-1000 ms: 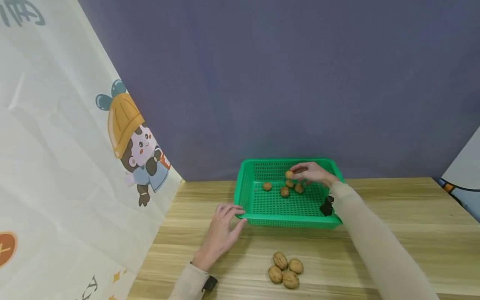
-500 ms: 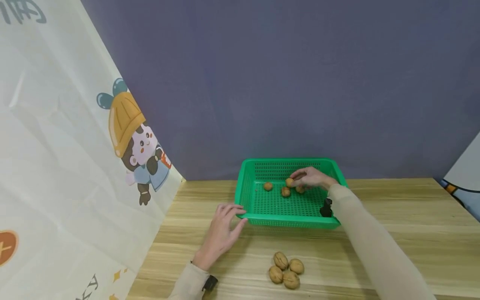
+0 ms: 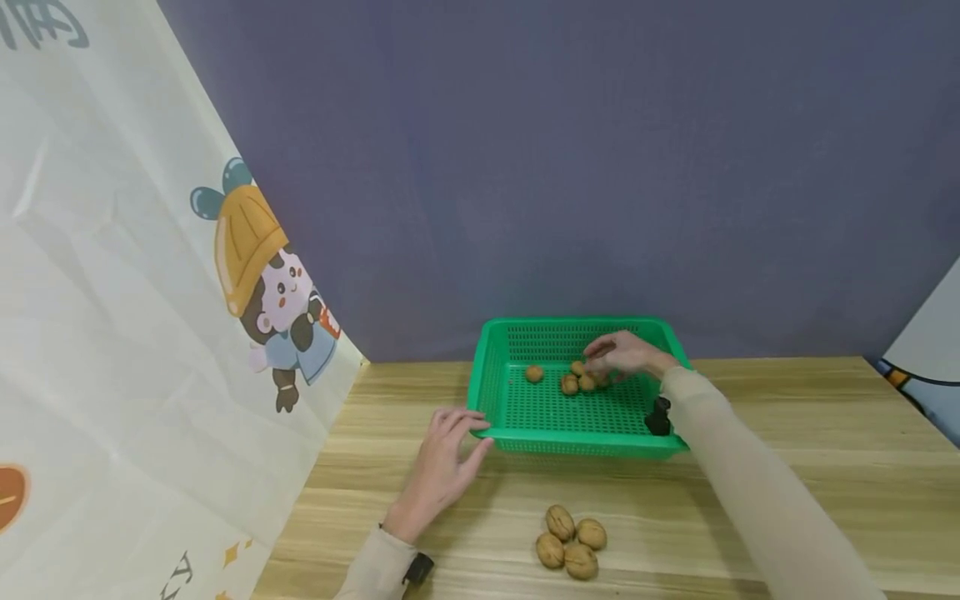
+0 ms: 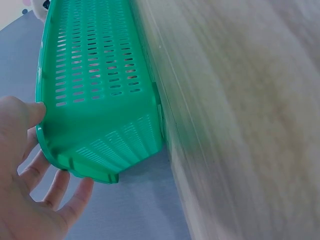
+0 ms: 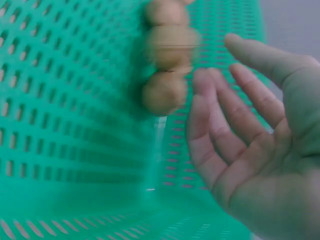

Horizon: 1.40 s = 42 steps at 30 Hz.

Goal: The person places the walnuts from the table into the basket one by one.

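Observation:
A green perforated plastic basket (image 3: 585, 435) stands on the table, with several walnuts (image 3: 534, 374) on its floor. My left hand (image 3: 442, 467) holds the basket's near-left corner; in the left wrist view the thumb lies on one side of the rim and the fingertips on the other. Inside the basket, my right hand (image 3: 626, 353) is over the walnut group, partly hiding the rightmost. The right wrist view shows that hand (image 5: 255, 135) with fingers apart and nothing held, beside a row of blurred walnuts (image 5: 165, 94).
Several more walnuts (image 3: 581, 562) lie clustered on the wooden table (image 3: 810, 450) in front of the basket. A dark blue-grey backdrop (image 3: 600, 167) rises behind it. At the left hangs a white printed sheet (image 3: 112, 292) with a cartoon figure.
The right hand has lowered a walnut into the basket and let it go; it now lies among the others. The hand has drawn slightly right. The left hand keeps its place.

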Available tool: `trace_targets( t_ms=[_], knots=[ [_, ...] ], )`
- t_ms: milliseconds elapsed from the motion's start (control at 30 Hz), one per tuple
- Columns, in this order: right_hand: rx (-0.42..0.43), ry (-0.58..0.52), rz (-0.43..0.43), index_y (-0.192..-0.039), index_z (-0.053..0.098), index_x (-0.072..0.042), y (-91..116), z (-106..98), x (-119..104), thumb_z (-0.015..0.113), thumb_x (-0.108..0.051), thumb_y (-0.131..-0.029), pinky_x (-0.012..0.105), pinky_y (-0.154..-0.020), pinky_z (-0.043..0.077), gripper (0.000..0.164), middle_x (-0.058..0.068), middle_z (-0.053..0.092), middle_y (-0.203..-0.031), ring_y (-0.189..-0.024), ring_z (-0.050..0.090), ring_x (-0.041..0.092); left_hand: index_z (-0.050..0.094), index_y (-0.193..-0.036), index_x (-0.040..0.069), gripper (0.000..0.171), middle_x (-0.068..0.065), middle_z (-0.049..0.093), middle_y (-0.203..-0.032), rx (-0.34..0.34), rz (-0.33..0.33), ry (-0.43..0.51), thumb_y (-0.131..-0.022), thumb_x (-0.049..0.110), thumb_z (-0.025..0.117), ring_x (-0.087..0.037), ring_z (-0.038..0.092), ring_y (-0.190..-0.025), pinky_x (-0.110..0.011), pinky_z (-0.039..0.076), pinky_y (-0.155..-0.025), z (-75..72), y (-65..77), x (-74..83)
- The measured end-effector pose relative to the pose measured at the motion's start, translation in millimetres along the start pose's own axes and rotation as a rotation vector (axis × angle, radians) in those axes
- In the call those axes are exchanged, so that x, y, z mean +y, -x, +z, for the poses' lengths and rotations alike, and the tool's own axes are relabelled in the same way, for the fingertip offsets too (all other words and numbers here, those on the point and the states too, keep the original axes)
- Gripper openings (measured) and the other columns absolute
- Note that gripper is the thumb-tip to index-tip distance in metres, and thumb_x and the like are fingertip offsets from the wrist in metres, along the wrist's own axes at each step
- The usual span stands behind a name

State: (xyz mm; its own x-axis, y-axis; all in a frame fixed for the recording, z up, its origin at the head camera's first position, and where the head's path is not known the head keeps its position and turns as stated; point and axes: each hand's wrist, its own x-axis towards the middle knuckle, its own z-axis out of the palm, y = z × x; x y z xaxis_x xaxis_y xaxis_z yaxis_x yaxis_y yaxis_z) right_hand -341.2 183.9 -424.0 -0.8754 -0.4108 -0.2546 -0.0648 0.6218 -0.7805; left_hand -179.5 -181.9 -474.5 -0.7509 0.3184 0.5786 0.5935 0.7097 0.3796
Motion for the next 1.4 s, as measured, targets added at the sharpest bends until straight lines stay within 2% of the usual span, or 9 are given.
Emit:
trace_targets(
  t_ms=[133,267,467,633,800,933,1100,1267,1400],
  knots=[
    [0.039,0.019,-0.073,-0.149,0.055,0.001,19.5,-10.3,-14.7,0.066,-0.028,-0.106,0.046,-0.084,0.062,0.053,0.023,0.066,-0.141,-0.112,0.069,0.037,0.076,-0.116,0.012,0.021,-0.004,0.074,-0.126,-0.001,-0.004,0.007,-0.098,0.023,0.078,-0.025,0.06,-0.123,-0.047,0.055,-0.105,1.4,0.2,-0.3],
    [0.097,0.073,-0.156,-0.144,0.061,-0.004,47.9,-14.5,-32.8,0.068,-0.033,-0.105,0.037,-0.074,0.059,0.049,0.02,0.069,-0.138,-0.105,0.07,0.03,0.076,-0.116,0.012,0.022,-0.006,0.074,-0.126,-0.013,-0.017,0.022,-0.098,0.024,0.078,-0.026,0.059,-0.125,-0.048,0.055,-0.107,1.6,0.0,-1.7],
    [0.166,0.094,-0.257,-0.135,0.069,-0.014,102.3,-6.0,-54.0,0.071,-0.034,-0.104,0.035,-0.076,0.06,0.037,0.013,0.071,-0.135,-0.103,0.071,0.018,0.076,-0.116,0.012,0.021,-0.007,0.074,-0.126,-0.005,-0.016,0.028,-0.099,0.023,0.077,-0.027,0.059,-0.124,-0.049,0.055,-0.106,0.0,-2.2,-3.3],
    [0.154,-0.006,-0.352,-0.128,0.072,-0.015,141.4,21.8,-50.1,0.07,-0.025,-0.105,0.034,-0.076,0.062,0.025,0.011,0.074,-0.124,-0.098,0.073,0.015,0.076,-0.117,0.012,0.022,-0.004,0.074,-0.126,-0.001,-0.018,0.012,-0.099,0.025,0.077,-0.025,0.059,-0.125,-0.048,0.055,-0.106,-0.6,-5.3,-3.8],
    [0.082,-0.129,-0.419,-0.122,0.073,-0.011,168.1,72.5,-33.3,0.071,-0.018,-0.104,0.031,-0.072,0.062,0.02,0.007,0.076,-0.114,-0.093,0.072,0.013,0.076,-0.115,0.014,0.021,-0.001,0.074,-0.125,0.003,-0.031,0.001,-0.097,0.025,0.079,-0.024,0.059,-0.124,-0.047,0.055,-0.105,-1.2,-2.3,-1.6],
    [0.025,-0.189,-0.454,-0.12,0.074,-0.013,179.0,109.6,-13.1,0.071,-0.014,-0.103,0.029,-0.074,0.061,0.017,0.0,0.077,-0.111,-0.092,0.07,0.009,0.076,-0.114,0.015,0.021,0.0,0.074,-0.124,0.001,-0.033,-0.007,-0.095,0.025,0.08,-0.023,0.059,-0.123,-0.047,0.056,-0.103,-0.2,1.6,0.5],
    [-0.08,-0.288,-0.456,-0.12,0.073,-0.005,177.6,142.2,14.6,0.07,-0.01,-0.102,0.026,-0.069,0.059,0.019,0.012,0.076,-0.113,-0.088,0.07,0.005,0.076,-0.114,0.013,0.022,-0.002,0.074,-0.124,0.013,-0.029,0.013,-0.095,0.023,0.08,-0.024,0.059,-0.122,-0.047,0.057,-0.102,0.6,3.2,1.1],
    [-0.184,-0.401,-0.395,-0.123,0.071,0.0,174.4,158.7,30.6,0.071,-0.009,-0.101,0.022,-0.063,0.057,0.024,0.016,0.075,-0.116,-0.086,0.071,0.005,0.076,-0.114,0.012,0.022,-0.005,0.074,-0.123,0.025,-0.011,0.023,-0.095,0.022,0.08,-0.025,0.059,-0.122,-0.049,0.056,-0.103,1.7,1.2,-0.2],
    [-0.182,-0.424,-0.367,-0.123,0.071,0.001,174.3,163.2,33.7,0.073,-0.01,-0.099,0.021,-0.062,0.056,0.026,0.015,0.075,-0.115,-0.085,0.071,0.006,0.076,-0.114,0.012,0.021,-0.007,0.075,-0.123,0.025,-0.005,0.031,-0.095,0.022,0.08,-0.026,0.06,-0.122,-0.05,0.055,-0.104,2.0,1.1,-1.6]
  ],
)
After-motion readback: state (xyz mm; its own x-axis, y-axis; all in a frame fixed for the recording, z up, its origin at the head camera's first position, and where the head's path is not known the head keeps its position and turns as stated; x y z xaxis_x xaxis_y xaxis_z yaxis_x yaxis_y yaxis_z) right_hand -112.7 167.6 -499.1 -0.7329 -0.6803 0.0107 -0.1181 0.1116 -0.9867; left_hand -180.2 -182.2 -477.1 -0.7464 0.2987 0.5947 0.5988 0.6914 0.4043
